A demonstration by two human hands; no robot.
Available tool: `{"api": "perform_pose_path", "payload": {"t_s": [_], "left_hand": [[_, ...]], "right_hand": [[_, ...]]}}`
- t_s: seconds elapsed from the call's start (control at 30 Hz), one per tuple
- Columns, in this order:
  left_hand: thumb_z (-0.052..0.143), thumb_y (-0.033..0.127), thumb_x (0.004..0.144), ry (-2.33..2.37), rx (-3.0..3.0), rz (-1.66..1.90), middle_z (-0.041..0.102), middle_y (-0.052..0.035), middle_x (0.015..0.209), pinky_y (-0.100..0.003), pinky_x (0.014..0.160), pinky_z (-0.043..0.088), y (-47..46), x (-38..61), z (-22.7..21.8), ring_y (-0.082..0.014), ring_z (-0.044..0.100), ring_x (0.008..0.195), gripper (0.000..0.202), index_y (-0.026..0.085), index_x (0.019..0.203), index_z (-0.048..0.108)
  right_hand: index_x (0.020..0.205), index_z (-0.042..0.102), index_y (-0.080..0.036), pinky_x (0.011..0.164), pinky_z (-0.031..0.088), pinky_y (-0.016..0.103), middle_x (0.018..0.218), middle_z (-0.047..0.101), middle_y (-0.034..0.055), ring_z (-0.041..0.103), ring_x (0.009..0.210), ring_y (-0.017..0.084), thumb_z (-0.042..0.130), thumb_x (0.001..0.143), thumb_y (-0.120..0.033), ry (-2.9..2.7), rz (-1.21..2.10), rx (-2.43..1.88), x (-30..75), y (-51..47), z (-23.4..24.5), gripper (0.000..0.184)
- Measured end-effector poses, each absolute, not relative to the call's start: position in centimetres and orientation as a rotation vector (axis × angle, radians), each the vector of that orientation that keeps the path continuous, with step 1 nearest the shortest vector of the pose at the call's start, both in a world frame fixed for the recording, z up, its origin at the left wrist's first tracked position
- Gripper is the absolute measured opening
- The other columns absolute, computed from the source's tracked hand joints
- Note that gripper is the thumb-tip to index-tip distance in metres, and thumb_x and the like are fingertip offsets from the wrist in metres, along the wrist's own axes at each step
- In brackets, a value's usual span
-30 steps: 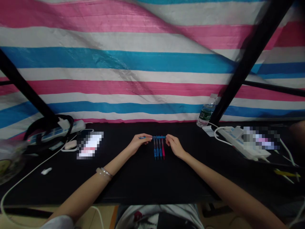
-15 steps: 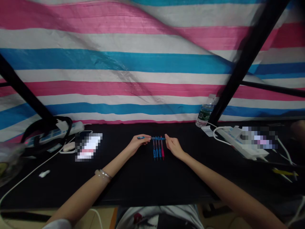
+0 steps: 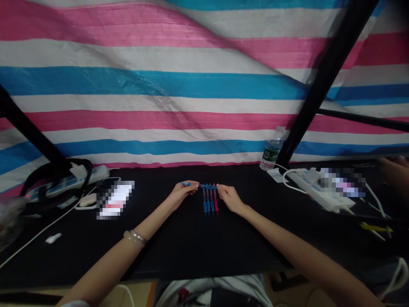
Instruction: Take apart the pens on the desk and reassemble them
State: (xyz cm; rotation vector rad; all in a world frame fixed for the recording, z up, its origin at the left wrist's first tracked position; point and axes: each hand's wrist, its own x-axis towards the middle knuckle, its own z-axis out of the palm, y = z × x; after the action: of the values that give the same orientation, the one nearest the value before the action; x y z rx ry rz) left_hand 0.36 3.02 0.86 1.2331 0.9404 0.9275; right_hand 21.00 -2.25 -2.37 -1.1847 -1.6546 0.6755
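Observation:
A blue pen (image 3: 209, 186) lies crosswise between my two hands, above the top ends of a row of pens. My left hand (image 3: 183, 192) pinches it near its left end, which pokes out past the fingers. At the other end, the fingertips of my right hand (image 3: 230, 198) are closed on the tip. Below it, three blue pens (image 3: 208, 207) and one pink-red pen (image 3: 216, 206) are lined up side by side on the black table (image 3: 204, 247).
To the left are a phone (image 3: 116, 200), a power strip (image 3: 68, 181) and a small white object (image 3: 53, 238). A water bottle (image 3: 271, 151), another power strip (image 3: 322, 189) and a second phone (image 3: 345, 183) are on the right. Another person's hand (image 3: 396, 170) shows at the right edge.
The view has shifted slightly. My right hand has moved a little closer to my left along the held pen. The row of pens stays in place.

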Motion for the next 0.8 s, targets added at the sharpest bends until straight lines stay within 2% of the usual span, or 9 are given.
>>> {"api": "perform_pose_path", "payload": {"t_s": [0.13,0.27,0.4,0.5,0.63,0.8], "left_hand": [[0.076,0.029,0.058,0.912,1.15,0.965,0.061,-0.0023,0.064,-0.02,0.056,0.04,3.2,0.5,0.8,-0.009,0.054,0.059,0.029,0.011,0.079,0.068],[0.069,0.042,0.066,0.904,1.128,0.969,0.06,-0.0028,0.064,-0.019,0.053,0.04,3.3,0.6,0.6,-0.0092,0.056,0.058,0.033,0.011,0.075,0.064],[0.058,0.053,0.072,0.928,1.202,0.915,0.056,0.0006,0.053,-0.019,0.042,0.036,3.1,0.7,0.4,-0.007,0.049,0.04,0.04,0.013,0.066,0.054],[0.056,0.054,0.073,0.957,1.297,0.884,0.051,0.0034,0.046,-0.017,0.036,0.028,2.9,0.9,0.3,-0.0046,0.042,0.031,0.041,0.014,0.063,0.051],[0.058,0.051,0.074,0.92,1.285,0.885,0.055,0.0016,0.048,-0.018,0.04,0.039,2.4,1.1,0.4,-0.0081,0.052,0.037,0.038,0.013,0.068,0.052],[0.062,0.044,0.074,0.889,1.205,0.944,0.061,-0.0031,0.053,-0.02,0.048,0.048,1.9,1.6,0.6,-0.0135,0.062,0.049,0.034,0.011,0.075,0.053]], "right_hand": [[0.048,0.037,-0.019,0.047,0.027,0.024,0.045,0.036,-0.0023,0.035,0.044,0.01,0.032,0.086,-0.054,-1.691,0.604,-1.214,20.9,-2.3,-2.6,0.053],[0.045,0.039,-0.018,0.048,0.027,0.024,0.043,0.037,-0.0022,0.037,0.043,0.01,0.03,0.088,-0.052,-1.711,0.579,-1.216,21.0,-2.5,-2.5,0.055],[0.046,0.041,-0.018,0.049,0.028,0.023,0.043,0.038,-0.0025,0.038,0.043,0.009,0.029,0.089,-0.048,-1.731,0.555,-1.207,21.1,-2.6,-2.2,0.054],[0.048,0.042,-0.018,0.049,0.028,0.023,0.045,0.037,-0.0029,0.036,0.044,0.009,0.034,0.088,-0.048,-1.765,0.51,-1.186,21.1,-2.7,-1.9,0.051],[0.051,0.046,-0.018,0.048,0.028,0.023,0.046,0.039,-0.0032,0.034,0.045,0.009,0.042,0.085,-0.045,-1.836,0.439,-1.175,20.9,-3.0,-1.5,0.043],[0.065,0.054,-0.019,0.052,0.032,0.023,0.056,0.049,-0.0017,0.042,0.051,0.011,0.058,0.073,-0.045,-1.898,0.338,-1.12,20.6,-3.5,-0.9,0.028]]}}
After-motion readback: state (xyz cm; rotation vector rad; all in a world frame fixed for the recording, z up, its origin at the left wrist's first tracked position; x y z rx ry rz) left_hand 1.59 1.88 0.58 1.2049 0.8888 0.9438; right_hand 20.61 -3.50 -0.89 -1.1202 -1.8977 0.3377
